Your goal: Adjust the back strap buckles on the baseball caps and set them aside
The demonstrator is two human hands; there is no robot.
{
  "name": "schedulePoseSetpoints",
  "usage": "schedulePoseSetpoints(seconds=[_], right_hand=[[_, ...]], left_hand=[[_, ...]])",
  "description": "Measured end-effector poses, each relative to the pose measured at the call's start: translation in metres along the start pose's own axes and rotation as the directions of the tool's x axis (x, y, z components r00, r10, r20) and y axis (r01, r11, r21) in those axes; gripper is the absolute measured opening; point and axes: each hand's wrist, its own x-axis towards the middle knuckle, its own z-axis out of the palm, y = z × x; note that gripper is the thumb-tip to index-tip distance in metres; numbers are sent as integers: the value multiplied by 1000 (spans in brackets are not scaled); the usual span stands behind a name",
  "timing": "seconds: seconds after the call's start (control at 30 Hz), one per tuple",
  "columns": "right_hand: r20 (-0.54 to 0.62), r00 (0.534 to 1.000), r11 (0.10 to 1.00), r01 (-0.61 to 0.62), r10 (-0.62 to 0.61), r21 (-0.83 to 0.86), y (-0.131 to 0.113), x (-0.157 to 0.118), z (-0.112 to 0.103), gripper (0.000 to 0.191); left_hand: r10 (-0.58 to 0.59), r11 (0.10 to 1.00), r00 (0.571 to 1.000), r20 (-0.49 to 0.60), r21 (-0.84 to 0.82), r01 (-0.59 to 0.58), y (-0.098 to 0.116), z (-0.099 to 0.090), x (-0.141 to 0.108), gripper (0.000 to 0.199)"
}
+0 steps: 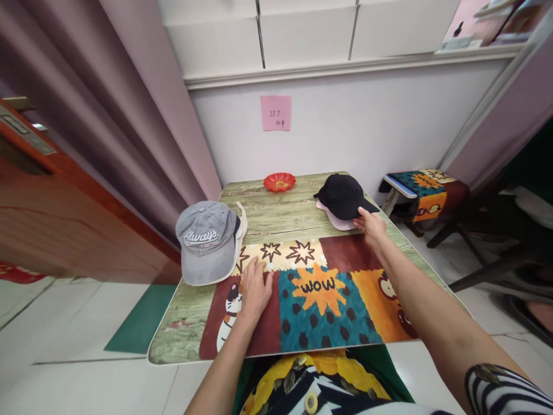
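At the right side of the table, a black cap (343,196) lies on top of a pale pink cap (334,219). My right hand (369,223) pinches the black cap's brim at its right end. Resting on the patterned mat (302,311), my left hand (256,287) has its fingers apart and holds nothing. Just left of it sits a grey cap (206,239) with "Always" lettering, over a cream-coloured one (242,227) that is mostly hidden.
A red scalloped dish (280,183) stands at the table's back edge. Behind it rises a white wall with a pink note (276,113). To the left are a curtain (142,86) and a wooden door (86,213). A stool with a patterned cloth (432,190) stands at right.
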Motion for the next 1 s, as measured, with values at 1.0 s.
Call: schedulePoseSetpoints(seconds=[1.0], right_hand=[[673,728,875,-402,128,269,54,-68,29,25]], left_hand=[[-252,-134,925,285,-957,259,88,-35,127,44]])
